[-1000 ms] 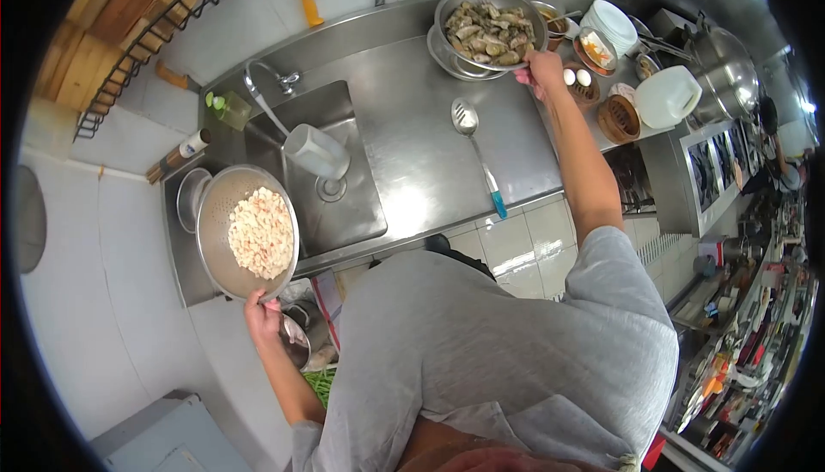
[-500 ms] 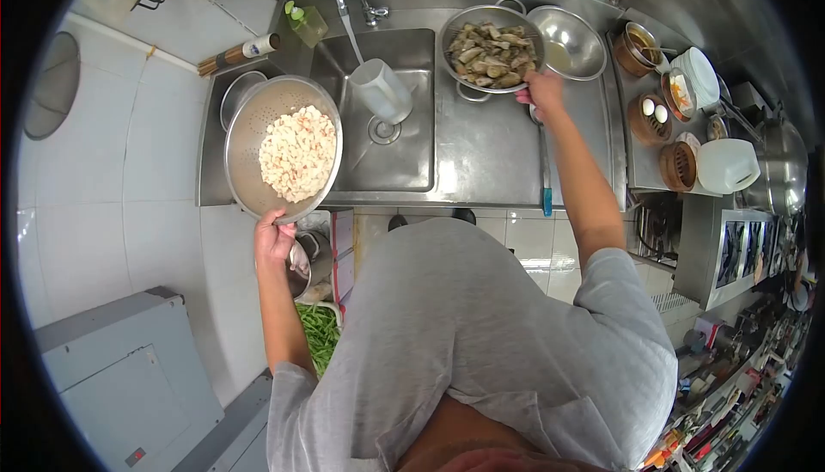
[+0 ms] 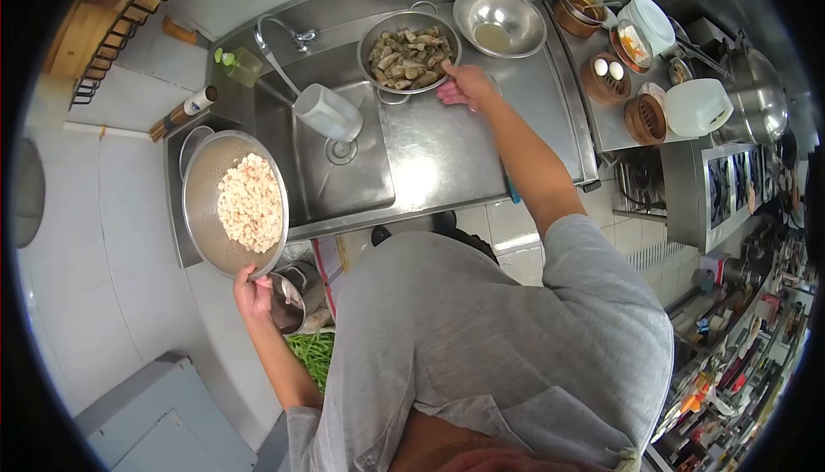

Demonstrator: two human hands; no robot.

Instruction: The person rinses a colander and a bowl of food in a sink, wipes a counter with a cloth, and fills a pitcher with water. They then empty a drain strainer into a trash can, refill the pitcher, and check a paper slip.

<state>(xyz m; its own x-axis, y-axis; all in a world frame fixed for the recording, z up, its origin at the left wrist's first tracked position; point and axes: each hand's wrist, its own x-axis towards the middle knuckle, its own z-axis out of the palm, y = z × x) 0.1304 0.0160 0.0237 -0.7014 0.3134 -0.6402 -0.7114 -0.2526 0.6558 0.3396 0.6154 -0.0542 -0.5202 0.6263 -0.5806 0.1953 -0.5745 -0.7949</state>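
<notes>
My left hand (image 3: 253, 293) is closed on the near rim of a perforated metal colander (image 3: 202, 188), tilted at the sink's left side. Small pale pieces with orange flecks (image 3: 251, 204) lie in it. At the far side, my right hand (image 3: 468, 87) has its thumb over the rim of a two-handled metal pan (image 3: 368, 46), fingers below. Grey-brown pieces, perhaps unpeeled shrimp (image 3: 412, 58), fill the pan, which stands by the sink's right edge. Behind it is a metal bowl (image 3: 524, 18) with a little liquid. A blue handle (image 3: 514, 191) shows beside my right forearm.
A pale jug (image 3: 328, 113) stands in the sink (image 3: 369, 184) under the faucet (image 3: 275, 38). On the right counter are eggs (image 3: 608, 69), plates (image 3: 649, 23) and a white plastic jug (image 3: 698, 107). Below left sit a metal pot (image 3: 288, 303) and green vegetables (image 3: 313, 353).
The pan has shifted left to the sink's edge, away from the metal bowl, with my right hand at its rim. The view has turned. My left hand keeps hold of the colander.
</notes>
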